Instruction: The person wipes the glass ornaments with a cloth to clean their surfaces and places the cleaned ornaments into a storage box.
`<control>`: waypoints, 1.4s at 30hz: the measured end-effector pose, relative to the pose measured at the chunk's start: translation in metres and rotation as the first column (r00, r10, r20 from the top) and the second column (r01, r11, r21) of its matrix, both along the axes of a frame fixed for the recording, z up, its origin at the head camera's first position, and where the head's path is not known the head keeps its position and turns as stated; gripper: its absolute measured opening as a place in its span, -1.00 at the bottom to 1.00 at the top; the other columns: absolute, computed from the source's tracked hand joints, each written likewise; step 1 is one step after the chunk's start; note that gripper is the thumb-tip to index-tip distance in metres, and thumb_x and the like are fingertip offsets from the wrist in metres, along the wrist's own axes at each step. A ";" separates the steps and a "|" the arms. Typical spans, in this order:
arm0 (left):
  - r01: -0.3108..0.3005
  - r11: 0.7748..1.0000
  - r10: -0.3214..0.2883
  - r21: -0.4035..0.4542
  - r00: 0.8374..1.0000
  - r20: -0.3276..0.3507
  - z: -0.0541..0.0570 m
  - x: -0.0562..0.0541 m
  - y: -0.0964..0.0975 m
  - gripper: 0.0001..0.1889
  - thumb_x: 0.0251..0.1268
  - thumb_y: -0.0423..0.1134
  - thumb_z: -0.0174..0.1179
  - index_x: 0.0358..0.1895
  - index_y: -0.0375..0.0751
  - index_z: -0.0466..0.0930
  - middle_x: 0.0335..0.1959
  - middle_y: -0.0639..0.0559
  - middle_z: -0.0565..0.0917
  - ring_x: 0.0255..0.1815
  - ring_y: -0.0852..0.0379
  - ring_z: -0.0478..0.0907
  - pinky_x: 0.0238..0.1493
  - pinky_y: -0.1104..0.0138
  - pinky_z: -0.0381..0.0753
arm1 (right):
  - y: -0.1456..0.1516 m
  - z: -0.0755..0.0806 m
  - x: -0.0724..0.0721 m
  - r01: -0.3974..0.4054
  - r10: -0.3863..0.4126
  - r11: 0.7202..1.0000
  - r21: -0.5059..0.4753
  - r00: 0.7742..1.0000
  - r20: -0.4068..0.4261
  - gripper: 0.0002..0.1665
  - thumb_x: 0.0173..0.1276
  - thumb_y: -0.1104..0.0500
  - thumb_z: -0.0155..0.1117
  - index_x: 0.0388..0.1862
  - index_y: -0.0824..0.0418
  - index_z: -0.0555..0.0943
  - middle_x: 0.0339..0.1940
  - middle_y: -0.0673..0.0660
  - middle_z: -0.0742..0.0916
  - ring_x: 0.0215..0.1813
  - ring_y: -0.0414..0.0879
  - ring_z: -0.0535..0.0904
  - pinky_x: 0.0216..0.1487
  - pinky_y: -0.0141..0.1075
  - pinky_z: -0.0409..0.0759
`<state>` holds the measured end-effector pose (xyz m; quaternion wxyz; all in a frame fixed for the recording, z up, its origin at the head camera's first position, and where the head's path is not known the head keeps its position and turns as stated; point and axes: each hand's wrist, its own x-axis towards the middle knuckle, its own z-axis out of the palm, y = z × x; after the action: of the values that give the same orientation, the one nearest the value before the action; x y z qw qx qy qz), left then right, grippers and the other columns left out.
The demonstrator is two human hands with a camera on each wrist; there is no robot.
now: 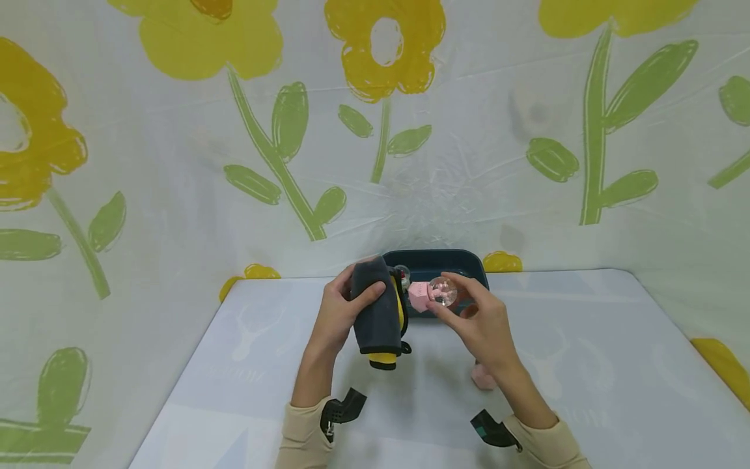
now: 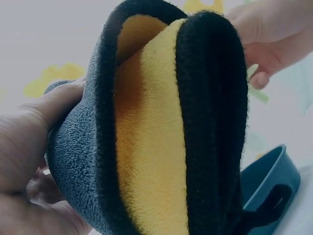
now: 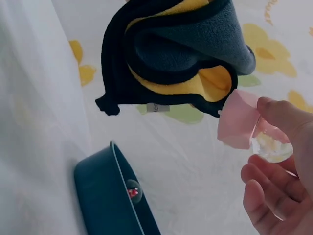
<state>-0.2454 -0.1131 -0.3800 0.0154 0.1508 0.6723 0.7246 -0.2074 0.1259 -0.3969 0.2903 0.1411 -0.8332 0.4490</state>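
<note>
My left hand (image 1: 340,311) grips a folded microfiber cloth (image 1: 370,309), dark grey outside, yellow inside, with black edging. Its layered folds show up close in the left wrist view, the cloth (image 2: 151,122) bulging between thumb and fingers. Between the thumb and fingers of my right hand (image 1: 483,319) is a small snow globe (image 1: 442,292) with a clear ball and a faceted pink base. The pink base (image 3: 239,119) points toward the cloth, its edge overlapping the cloth's lower corner in the right wrist view.
Behind the hands stands a dark teal basin (image 1: 433,257). Another clear globe (image 3: 133,191) with a red figure inside shows at the basin. On the white table (image 1: 246,378), a pink faceted piece (image 1: 483,378) lies beneath the right wrist. A flower-printed curtain (image 1: 469,195) rises behind the table.
</note>
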 end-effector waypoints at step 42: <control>0.031 0.999 -0.031 0.015 0.999 -0.018 0.000 0.000 -0.003 -0.52 0.28 -0.24 0.30 0.28 0.02 0.49 -0.02 -0.06 0.63 -0.11 0.05 0.65 -0.09 0.23 0.70 | 0.004 0.004 -0.030 -0.175 0.179 0.984 -0.037 0.969 0.168 -0.34 0.23 0.21 0.45 0.28 0.04 0.40 0.21 0.06 0.63 0.20 0.02 0.61 0.03 -0.07 0.68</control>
<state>-0.2453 -0.1157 -0.3796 0.0197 0.1677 0.6643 0.7281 -0.2371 0.1299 -0.3928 0.1780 0.1727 -0.8342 0.4926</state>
